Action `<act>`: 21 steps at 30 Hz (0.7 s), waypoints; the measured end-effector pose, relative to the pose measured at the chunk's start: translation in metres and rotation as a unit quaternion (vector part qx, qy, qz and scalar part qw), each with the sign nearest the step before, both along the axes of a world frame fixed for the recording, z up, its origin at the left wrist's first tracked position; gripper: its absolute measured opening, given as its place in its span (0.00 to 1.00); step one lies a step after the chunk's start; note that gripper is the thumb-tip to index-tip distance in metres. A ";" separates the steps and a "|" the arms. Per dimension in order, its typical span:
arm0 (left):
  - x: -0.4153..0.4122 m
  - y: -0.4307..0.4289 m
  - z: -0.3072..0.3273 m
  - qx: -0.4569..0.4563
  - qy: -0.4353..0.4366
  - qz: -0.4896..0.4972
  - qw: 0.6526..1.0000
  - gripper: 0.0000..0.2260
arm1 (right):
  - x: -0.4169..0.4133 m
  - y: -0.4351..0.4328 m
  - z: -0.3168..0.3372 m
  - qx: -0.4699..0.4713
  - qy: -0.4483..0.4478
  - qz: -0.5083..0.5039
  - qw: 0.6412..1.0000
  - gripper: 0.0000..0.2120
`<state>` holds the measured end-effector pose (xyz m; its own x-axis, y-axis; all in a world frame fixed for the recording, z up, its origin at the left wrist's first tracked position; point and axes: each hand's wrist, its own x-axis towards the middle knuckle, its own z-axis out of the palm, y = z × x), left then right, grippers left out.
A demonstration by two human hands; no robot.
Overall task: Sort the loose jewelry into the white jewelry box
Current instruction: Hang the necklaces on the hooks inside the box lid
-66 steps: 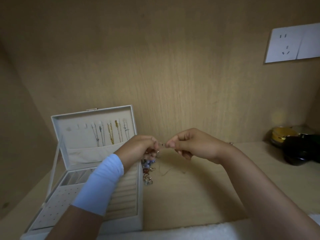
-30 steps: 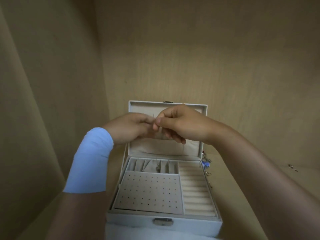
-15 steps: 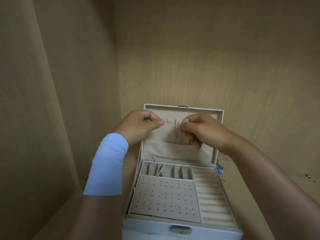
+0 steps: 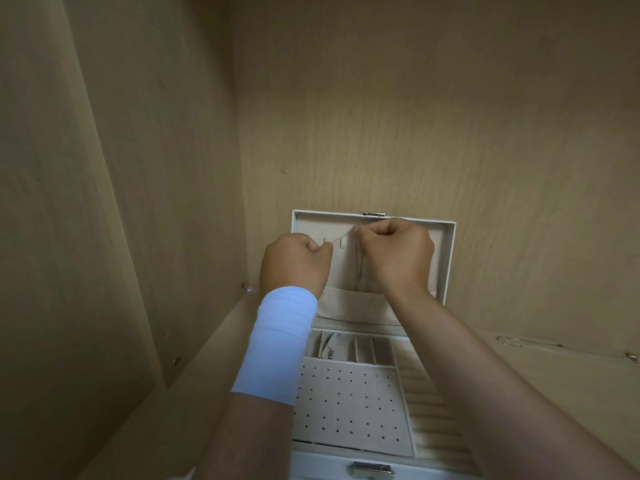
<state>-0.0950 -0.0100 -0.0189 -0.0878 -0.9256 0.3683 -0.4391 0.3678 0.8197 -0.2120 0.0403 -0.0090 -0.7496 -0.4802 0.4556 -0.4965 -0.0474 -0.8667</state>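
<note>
The white jewelry box (image 4: 353, 452) stands open in front of me, its lid (image 4: 446, 258) upright against the back wall. A thin silver necklace chain (image 4: 341, 235) is stretched between my hands in front of the lid's inner hooks. My left hand (image 4: 294, 263) pinches its lower left end, and my right hand (image 4: 398, 256) pinches the other end near the lid's top edge. Another chain (image 4: 360, 271) hangs on the lid between my hands. The tray below has a dotted earring panel (image 4: 349, 407), small compartments (image 4: 349, 349) and ring rolls (image 4: 429, 410).
Wooden cabinet walls close in on the left (image 4: 104, 202) and behind (image 4: 415, 116). On the shelf at the right lie a thin loose chain (image 4: 516, 341) and a small metal piece (image 4: 632, 356). A light blue sleeve (image 4: 277, 344) covers my left forearm.
My hands carried the chain from the shelf on the right to the open lid. In the last half second they spread apart and my right hand rose toward the lid's top edge.
</note>
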 end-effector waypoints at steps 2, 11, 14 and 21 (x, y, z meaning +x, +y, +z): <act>-0.002 -0.001 -0.001 -0.001 0.001 0.006 1.000 0.16 | 0.003 -0.004 -0.001 0.006 0.015 -0.015 1.000 0.07; 0.008 -0.006 0.002 0.076 -0.058 -0.053 0.994 0.14 | 0.003 -0.001 -0.015 0.103 0.095 0.003 0.990 0.06; 0.017 -0.005 0.006 0.157 -0.056 -0.161 0.973 0.12 | 0.003 0.009 -0.022 0.146 0.083 0.063 0.984 0.07; 0.027 -0.006 0.014 0.130 -0.088 -0.292 0.944 0.06 | 0.022 0.033 -0.034 0.186 -0.112 0.329 0.919 0.06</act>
